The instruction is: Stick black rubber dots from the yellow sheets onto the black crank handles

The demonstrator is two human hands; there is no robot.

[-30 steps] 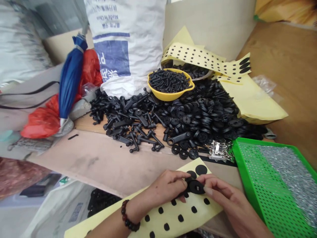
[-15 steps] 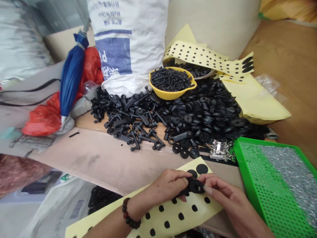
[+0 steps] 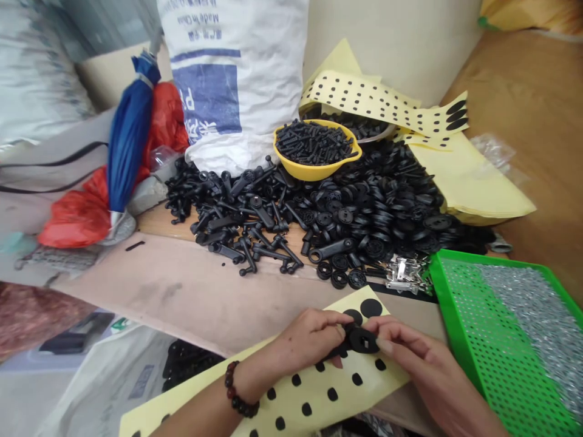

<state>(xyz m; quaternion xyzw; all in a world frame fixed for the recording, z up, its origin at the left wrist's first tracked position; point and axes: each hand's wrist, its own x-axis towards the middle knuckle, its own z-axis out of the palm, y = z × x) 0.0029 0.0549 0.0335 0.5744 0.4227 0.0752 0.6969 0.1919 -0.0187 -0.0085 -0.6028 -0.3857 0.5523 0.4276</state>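
My left hand (image 3: 303, 341) and my right hand (image 3: 412, 358) meet over a yellow sticker sheet (image 3: 319, 388) dotted with black stickers, near the front edge. Both pinch a small round black plastic wheel (image 3: 362, 341) between their fingertips, the left from the left side, the right from the right. A bead bracelet sits on my left wrist. Two larger round black stickers (image 3: 371, 308) lie on the sheet just beyond the wheel.
A big pile of black plastic wheels (image 3: 387, 200) and handles (image 3: 237, 224) covers the table behind. A yellow bowl of black screws (image 3: 314, 149), a white sack (image 3: 232, 79), more yellow sheets (image 3: 473, 182), small metal clips (image 3: 405, 273), a green perforated tray with small metal parts (image 3: 514, 328) and a blue umbrella (image 3: 130, 139) surround them.
The view has shifted slightly. Both hands stay pinched on the black wheel over the sheet with hardly any movement.
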